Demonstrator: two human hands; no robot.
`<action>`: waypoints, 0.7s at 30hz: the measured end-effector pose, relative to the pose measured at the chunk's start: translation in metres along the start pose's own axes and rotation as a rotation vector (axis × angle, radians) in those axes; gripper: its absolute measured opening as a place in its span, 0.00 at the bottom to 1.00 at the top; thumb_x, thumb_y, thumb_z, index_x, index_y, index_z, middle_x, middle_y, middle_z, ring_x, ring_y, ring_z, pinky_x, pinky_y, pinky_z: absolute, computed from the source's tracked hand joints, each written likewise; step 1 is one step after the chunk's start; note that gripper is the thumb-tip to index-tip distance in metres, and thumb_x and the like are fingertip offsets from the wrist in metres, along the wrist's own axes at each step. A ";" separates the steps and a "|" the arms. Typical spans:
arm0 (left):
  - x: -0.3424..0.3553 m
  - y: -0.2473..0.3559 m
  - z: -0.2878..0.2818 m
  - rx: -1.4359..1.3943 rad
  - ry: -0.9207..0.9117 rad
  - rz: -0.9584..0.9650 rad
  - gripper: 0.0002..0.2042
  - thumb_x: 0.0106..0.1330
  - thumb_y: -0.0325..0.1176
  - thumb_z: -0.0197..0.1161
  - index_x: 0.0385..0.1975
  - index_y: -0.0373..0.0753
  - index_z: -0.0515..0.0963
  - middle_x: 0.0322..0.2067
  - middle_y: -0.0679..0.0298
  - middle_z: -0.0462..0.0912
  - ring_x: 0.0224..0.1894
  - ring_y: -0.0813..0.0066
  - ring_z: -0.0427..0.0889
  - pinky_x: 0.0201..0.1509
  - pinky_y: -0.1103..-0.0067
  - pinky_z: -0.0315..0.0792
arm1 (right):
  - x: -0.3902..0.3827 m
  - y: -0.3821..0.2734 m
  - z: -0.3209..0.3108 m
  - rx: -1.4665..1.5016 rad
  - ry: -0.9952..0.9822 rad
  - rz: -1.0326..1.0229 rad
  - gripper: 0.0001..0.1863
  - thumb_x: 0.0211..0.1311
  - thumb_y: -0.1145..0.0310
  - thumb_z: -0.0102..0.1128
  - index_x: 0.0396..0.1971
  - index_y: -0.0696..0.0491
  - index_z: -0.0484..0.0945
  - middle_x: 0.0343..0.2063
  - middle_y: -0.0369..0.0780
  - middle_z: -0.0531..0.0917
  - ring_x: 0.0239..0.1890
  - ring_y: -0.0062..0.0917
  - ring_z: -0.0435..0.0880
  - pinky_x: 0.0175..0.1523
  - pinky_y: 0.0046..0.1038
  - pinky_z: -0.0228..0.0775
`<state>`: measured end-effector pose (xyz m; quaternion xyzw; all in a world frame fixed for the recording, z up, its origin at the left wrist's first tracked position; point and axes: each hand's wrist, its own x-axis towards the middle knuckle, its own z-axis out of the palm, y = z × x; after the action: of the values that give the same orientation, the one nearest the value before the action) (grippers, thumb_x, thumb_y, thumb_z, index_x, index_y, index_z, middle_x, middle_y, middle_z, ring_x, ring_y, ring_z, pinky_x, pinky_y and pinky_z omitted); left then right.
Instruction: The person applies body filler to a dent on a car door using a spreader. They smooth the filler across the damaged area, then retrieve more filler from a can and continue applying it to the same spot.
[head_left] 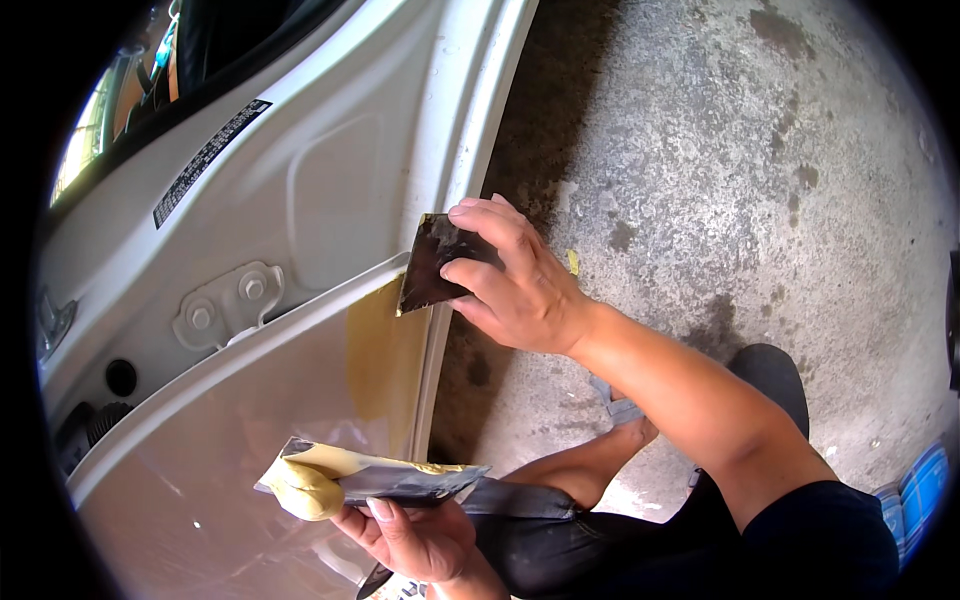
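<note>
My right hand (525, 295) pinches a dark, flat square spreader (425, 275) at the edge of the pale door panel (220, 420), just above a smooth band of yellowish filler (375, 345) on that panel. My left hand (420, 545) holds up a flat mixing plate (400, 480) at the bottom of the view, with a thick lump of yellow paste (305, 490) on its left end and more paste smeared along it. The paste side of the plate faces up, over the lower part of the panel.
White car bodywork (350, 150) fills the upper left, with a bolted bracket (225, 305), a black label strip and a window. Stained concrete floor (680, 180) lies right of the door edge. My bent leg and sandalled foot are below right, near blue checked cloth (910, 490).
</note>
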<state>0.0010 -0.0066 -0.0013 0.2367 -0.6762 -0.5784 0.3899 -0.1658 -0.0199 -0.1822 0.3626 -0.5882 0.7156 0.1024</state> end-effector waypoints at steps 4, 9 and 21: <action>-0.001 0.000 0.000 0.006 0.010 0.002 0.25 0.68 0.27 0.51 0.65 0.36 0.55 0.60 0.54 0.67 0.60 0.62 0.69 0.66 0.61 0.62 | 0.001 0.000 0.002 -0.004 -0.019 0.007 0.24 0.39 0.75 0.71 0.38 0.51 0.70 0.54 0.45 0.64 0.58 0.44 0.67 0.62 0.49 0.61; -0.001 0.000 0.003 0.043 0.040 0.011 0.26 0.68 0.27 0.50 0.65 0.36 0.54 0.60 0.54 0.67 0.61 0.61 0.69 0.66 0.61 0.62 | -0.010 0.009 0.001 0.005 -0.059 0.058 0.24 0.39 0.74 0.72 0.39 0.51 0.71 0.54 0.46 0.64 0.57 0.45 0.67 0.62 0.46 0.62; -0.001 0.001 0.010 0.113 0.138 -0.099 0.27 0.67 0.27 0.53 0.65 0.35 0.55 0.58 0.53 0.68 0.58 0.63 0.71 0.65 0.65 0.64 | -0.026 -0.080 -0.078 1.021 -0.377 0.365 0.24 0.52 0.65 0.67 0.49 0.55 0.75 0.54 0.47 0.70 0.57 0.40 0.71 0.61 0.36 0.62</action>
<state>-0.0067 0.0006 -0.0012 0.3307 -0.6668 -0.5404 0.3924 -0.1329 0.0821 -0.1407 0.3801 -0.2290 0.8380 -0.3176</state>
